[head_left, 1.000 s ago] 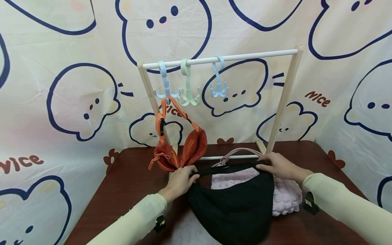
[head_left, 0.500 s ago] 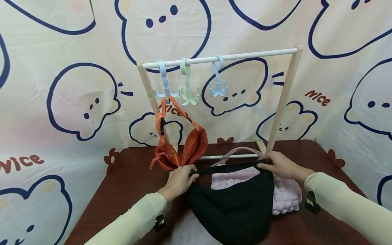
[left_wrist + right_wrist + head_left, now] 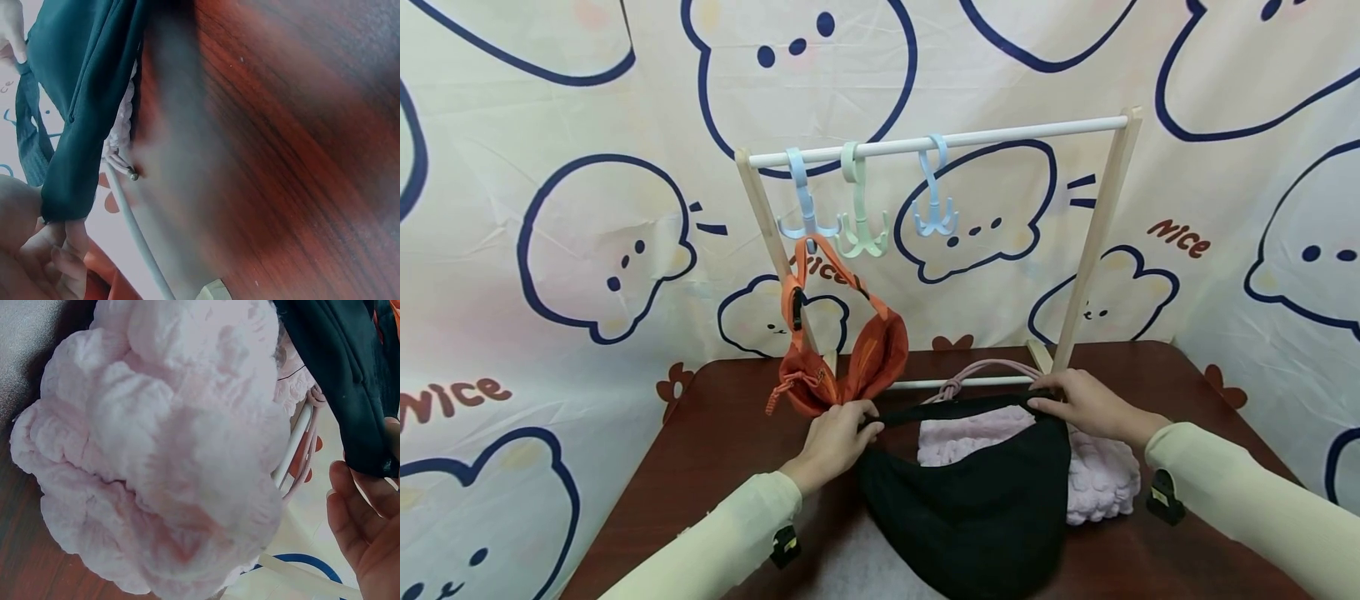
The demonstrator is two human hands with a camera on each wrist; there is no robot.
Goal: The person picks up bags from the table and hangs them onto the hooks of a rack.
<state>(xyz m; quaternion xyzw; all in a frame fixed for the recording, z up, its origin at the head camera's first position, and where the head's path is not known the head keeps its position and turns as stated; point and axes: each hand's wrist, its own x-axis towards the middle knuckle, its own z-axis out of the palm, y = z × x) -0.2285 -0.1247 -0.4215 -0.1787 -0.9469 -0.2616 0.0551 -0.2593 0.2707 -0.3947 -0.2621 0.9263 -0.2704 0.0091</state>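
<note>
A black shoulder bag (image 3: 970, 525) hangs in front of me with its strap arched across the top. My left hand (image 3: 835, 442) pinches its upper left corner, thumb on the near side; the left wrist view shows fingers curled under that end of the bag (image 3: 81, 156). At the upper right corner, my right hand (image 3: 1090, 407) grips the other end between thumb and fingers. Behind the black bag lies a puffy pink bag (image 3: 1103, 479) with a knotted cord strap (image 3: 951, 390), partly hidden. Just beyond my left hand hangs an orange bag (image 3: 880, 354).
A wooden rack with a white rail (image 3: 1022, 133) stands at the back of the brown table (image 3: 700, 450). From it hang a left blue hook (image 3: 807, 200), carrying the orange bag, a green hook (image 3: 861, 208) and a right blue hook (image 3: 935, 196). Patterned cloth encloses the table.
My left hand has shifted very slightly left and up with its corner of the black bag. The right hand and the other bags look almost unchanged.
</note>
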